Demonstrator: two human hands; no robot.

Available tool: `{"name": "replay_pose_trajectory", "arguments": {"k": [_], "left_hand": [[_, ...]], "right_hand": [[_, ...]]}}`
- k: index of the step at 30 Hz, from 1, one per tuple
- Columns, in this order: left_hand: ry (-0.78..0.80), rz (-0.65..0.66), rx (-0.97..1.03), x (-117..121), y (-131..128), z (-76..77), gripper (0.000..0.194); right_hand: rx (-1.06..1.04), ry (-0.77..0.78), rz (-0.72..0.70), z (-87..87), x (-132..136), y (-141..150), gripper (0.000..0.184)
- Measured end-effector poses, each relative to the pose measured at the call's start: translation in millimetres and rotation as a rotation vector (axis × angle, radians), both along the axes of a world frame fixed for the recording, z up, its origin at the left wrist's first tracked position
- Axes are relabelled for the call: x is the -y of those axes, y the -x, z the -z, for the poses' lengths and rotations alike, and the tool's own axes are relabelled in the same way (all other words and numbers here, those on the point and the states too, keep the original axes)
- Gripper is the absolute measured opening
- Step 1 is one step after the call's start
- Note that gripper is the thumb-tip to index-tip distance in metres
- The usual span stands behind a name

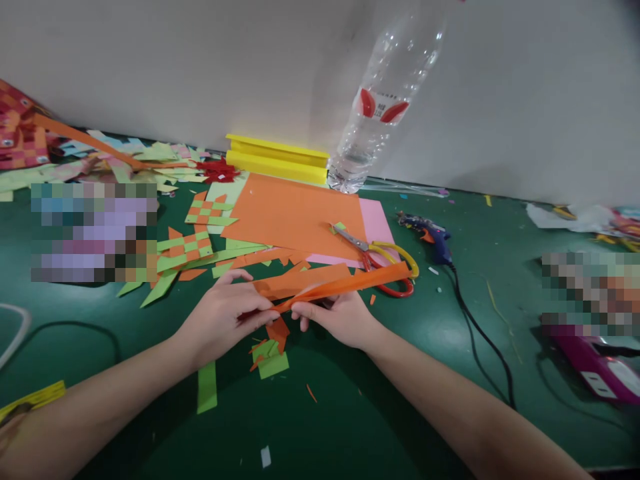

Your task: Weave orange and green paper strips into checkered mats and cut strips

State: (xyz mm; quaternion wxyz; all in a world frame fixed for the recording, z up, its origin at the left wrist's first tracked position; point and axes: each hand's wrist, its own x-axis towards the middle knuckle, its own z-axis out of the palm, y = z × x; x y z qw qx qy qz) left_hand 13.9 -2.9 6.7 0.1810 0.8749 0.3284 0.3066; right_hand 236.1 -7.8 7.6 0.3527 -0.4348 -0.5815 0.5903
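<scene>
I hold a long, narrow strip of orange paper [345,285] just in front of the red-and-yellow-handled scissors [385,263]. It slants up to the right, its far end overlapping the scissor handles, its near end pinched at my fingertips.

A dark green counter [350,413] is strewn with small paper scraps. On it are laid a large orange paper sheet [295,213] over a pink sheet [381,223], red-and-yellow-handled scissors [385,260], a blue glue gun [430,235] with a black cord [480,333], woven orange-and-green paper pieces [193,237] and a loose green paper strip [207,387]. A clear plastic bottle [380,100] and a folded yellow paper stack [277,159] are set at the back by the wall.
</scene>
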Motion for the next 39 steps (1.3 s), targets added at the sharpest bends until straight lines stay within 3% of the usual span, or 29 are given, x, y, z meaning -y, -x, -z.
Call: {"name": "replay_pose_trajectory", "arguments": {"k": [17, 39], "left_hand": [[0.112, 0.005, 0.031, 1.8, -0.1, -2.8, 0.028], [0.093, -0.019, -0.016, -3.5, 0.0, 1.8, 0.036]], "right_hand": [[-0.024, -0.024, 0.055, -3.8, -1.0, -5.1, 0.020], [0.039, -0.088, 0.032, 1.9, -6.6, -5.1, 0.025]]}}
